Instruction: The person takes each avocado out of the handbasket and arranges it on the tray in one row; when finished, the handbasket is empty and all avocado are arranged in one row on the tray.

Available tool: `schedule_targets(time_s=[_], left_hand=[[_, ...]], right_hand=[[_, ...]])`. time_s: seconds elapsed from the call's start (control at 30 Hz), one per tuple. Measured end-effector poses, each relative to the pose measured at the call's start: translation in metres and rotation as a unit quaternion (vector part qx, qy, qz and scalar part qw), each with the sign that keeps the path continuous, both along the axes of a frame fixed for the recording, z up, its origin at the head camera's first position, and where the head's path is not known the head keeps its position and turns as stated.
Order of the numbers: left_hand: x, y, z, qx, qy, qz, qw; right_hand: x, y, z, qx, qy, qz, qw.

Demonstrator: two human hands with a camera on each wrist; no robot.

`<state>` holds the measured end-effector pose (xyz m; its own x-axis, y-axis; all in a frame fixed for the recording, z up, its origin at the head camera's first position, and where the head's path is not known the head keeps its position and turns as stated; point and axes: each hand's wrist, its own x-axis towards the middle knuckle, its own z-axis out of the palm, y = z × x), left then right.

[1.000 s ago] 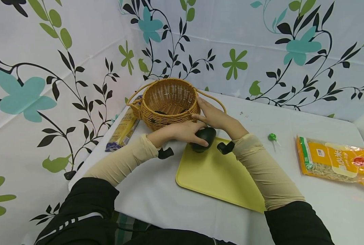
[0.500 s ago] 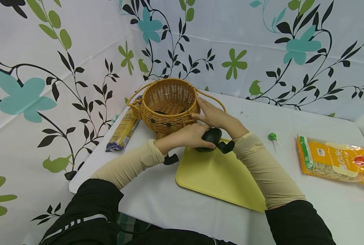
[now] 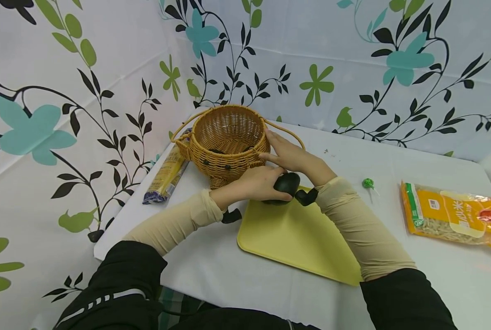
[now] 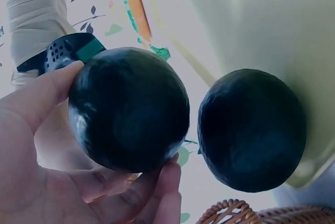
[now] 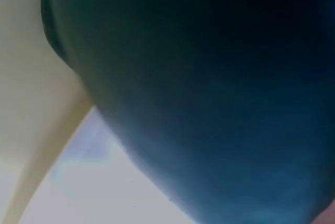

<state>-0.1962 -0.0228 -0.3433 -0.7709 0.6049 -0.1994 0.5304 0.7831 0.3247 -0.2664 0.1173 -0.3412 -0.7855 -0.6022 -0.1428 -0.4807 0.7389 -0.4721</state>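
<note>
My left hand [image 3: 255, 183] grips a dark green avocado [image 3: 287, 183] between thumb and fingers, above the yellow tray [image 3: 295, 243]. In the left wrist view, the gripped avocado [image 4: 128, 110] hangs beside a second avocado [image 4: 252, 130] at the tray. That second avocado [image 3: 275, 201] is mostly hidden under the first in the head view. My right hand [image 3: 292, 156] rests with extended fingers against the right side of the wicker basket [image 3: 228, 158]. Dark green skin of an avocado [image 5: 209, 98] fills most of the right wrist view.
Left of the basket lies a yellow packet [image 3: 166, 176] with blue ends. A green lollipop [image 3: 367, 184] and an orange-and-clear food packet [image 3: 453, 215] lie to the right. Patterned cloth [image 3: 270, 59] backs the white table.
My left hand has shifted right with the avocado, uncovering the basket's front. It is nearly still over the last half second. My right hand has stayed against the basket.
</note>
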Motion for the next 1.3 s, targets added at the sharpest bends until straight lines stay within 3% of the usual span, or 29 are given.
schedule_targets(time_s=[0.37, 0.73, 1.03, 1.3], left_hand=[[-0.005, 0.016, -0.018, 0.026, 0.021, 0.000, 0.9994], [-0.007, 0.023, -0.036, 0.002, 0.074, 0.023, 0.9970], [-0.007, 0.033, -0.053, -0.034, 0.178, 0.036, 0.9827], [-0.004, 0.039, -0.062, -0.078, 0.216, 0.039, 0.9725]], right_hand=[[0.001, -0.001, 0.005, 0.017, 0.003, 0.001, 1.000], [0.003, -0.002, 0.005, 0.016, 0.003, 0.004, 1.000], [0.002, -0.002, 0.004, 0.012, 0.004, 0.003, 1.000], [0.002, -0.001, 0.003, 0.012, 0.007, 0.000, 1.000]])
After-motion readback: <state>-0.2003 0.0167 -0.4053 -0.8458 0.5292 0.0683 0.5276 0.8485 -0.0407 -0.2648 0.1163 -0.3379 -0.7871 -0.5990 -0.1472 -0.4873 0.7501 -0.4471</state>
